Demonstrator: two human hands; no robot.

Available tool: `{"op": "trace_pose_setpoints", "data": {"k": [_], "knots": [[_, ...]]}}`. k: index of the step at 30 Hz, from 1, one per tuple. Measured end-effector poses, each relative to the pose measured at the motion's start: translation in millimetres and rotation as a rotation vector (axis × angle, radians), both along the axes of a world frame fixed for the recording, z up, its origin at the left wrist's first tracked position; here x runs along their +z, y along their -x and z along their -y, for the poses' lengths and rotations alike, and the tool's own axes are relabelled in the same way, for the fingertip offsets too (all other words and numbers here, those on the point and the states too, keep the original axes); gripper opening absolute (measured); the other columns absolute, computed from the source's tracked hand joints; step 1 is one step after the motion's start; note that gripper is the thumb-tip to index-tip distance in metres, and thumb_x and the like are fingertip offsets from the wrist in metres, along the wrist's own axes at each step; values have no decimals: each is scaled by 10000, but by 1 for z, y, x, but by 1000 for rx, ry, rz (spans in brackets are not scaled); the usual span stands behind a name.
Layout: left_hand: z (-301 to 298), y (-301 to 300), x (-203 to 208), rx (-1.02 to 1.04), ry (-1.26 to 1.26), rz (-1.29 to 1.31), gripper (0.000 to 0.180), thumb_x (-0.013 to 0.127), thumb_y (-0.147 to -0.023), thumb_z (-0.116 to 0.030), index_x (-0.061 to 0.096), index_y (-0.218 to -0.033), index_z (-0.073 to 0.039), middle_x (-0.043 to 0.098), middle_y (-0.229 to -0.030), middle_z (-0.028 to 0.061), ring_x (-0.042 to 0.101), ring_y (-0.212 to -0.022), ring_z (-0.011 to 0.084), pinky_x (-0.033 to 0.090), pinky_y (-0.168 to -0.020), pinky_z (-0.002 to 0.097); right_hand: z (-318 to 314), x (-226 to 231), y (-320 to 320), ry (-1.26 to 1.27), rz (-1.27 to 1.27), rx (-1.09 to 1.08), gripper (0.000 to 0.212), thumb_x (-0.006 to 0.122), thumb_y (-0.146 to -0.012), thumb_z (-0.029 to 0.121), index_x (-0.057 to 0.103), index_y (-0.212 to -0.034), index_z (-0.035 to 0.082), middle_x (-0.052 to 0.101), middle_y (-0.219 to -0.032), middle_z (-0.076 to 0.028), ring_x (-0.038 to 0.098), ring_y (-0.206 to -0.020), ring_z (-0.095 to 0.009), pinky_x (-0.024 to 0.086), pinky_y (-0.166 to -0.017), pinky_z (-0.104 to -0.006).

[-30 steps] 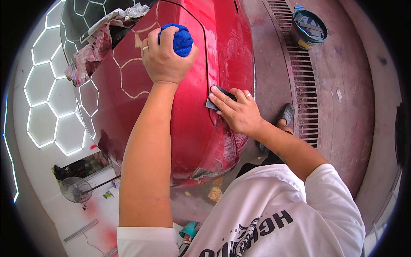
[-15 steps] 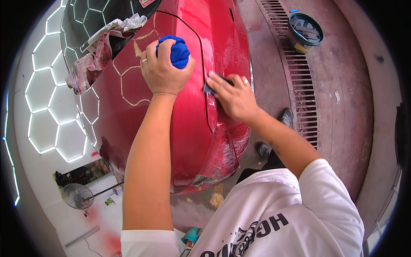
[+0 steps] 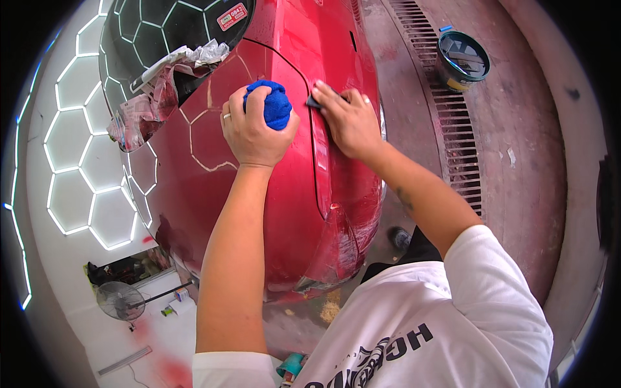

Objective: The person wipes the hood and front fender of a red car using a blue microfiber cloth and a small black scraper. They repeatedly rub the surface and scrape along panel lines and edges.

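My left hand [image 3: 257, 132] is wrapped round a bunched blue cloth [image 3: 275, 107] and rests on the red car body [image 3: 284, 187], left of the dark panel gap. On the other side of that gap, my right hand [image 3: 349, 116] presses a dark, flat piece of sandpaper [image 3: 314, 102] to the panel. Most of the sandpaper is hidden beneath the fingers. Lower down, the tail-light area [image 3: 333, 252] is wet-looking and covered in whitish smears.
Crumpled masking paper [image 3: 145, 107] hangs along the dark rear window [image 3: 171, 32]. A bucket [image 3: 460, 61] of dark liquid stands beside a floor grate [image 3: 453, 129]. At lower left are a fan [image 3: 121, 301] and glowing hexagonal wall lights [image 3: 68, 155].
My right hand has slid up the panel with the sandpaper, away from me. My left hand, still holding the blue cloth, sits slightly lower and further right in view, as the whole view has shifted.
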State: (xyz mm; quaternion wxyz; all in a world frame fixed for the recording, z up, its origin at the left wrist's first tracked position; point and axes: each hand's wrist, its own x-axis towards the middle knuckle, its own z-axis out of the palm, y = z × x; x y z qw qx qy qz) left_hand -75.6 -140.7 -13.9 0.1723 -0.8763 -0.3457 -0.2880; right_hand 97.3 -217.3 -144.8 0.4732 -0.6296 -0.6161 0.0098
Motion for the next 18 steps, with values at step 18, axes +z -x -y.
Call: {"op": "trace_pose_setpoints", "data": {"k": [18], "knots": [[2,-15,18,15,27,-217,542,912,-750,-253,773,-1269,-188,696,-1398,125,667,-1247,404,543,-1066,548,118,-183,-197,599,-711,-419,315,734,-1048,276,767,-969,-27,777,-888,-123,718,-834,-222,548,-787,-399]]}}
